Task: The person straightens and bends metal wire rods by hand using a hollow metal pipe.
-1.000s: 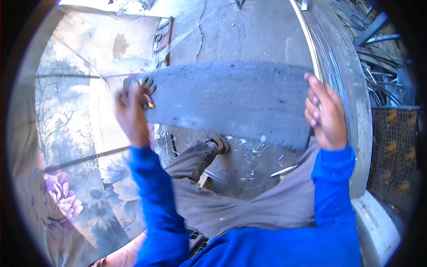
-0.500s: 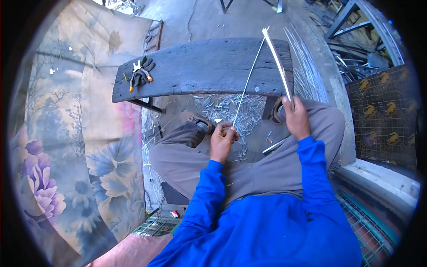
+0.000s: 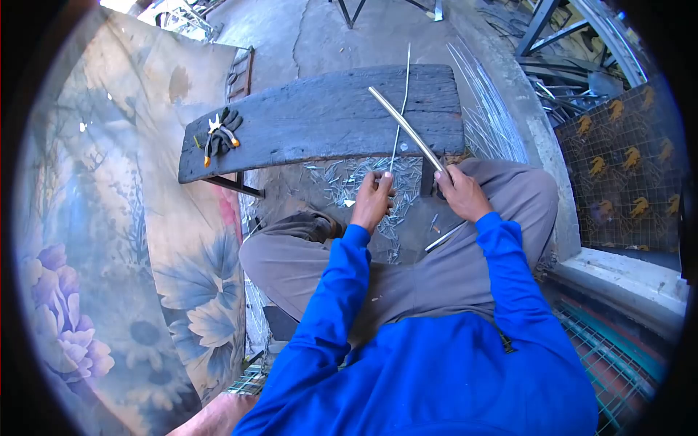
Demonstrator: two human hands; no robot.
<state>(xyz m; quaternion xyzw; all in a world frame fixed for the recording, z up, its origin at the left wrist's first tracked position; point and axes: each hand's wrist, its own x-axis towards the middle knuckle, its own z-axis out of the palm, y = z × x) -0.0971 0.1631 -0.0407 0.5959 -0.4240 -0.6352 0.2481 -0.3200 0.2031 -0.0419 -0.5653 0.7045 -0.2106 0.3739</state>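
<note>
Between the fingertips of my left hand (image 3: 373,201) is the lower end of a thin metal rod (image 3: 397,134), which points up and away over the dark wooden bench (image 3: 313,120). My right hand (image 3: 463,192) is closed around the near end of a thicker, shiny metal tube (image 3: 407,129). The tube slants up to the left and crosses the rod in view; whether they touch I cannot tell. On the left end of the bench lie pliers (image 3: 216,134) with orange-tipped handles, against a dark glove (image 3: 230,123).
Many short metal offcuts (image 3: 342,182) litter the floor under the bench. Long thin rods (image 3: 486,109) lie right of it. Another tube (image 3: 443,238) rests by my right thigh. A floral cloth (image 3: 145,240) hangs at left, and a patterned board (image 3: 622,174) stands at right.
The tube in my right hand has swung down to the left and now crosses the rod. My left hand has moved up slightly, and the rod stands more upright.
</note>
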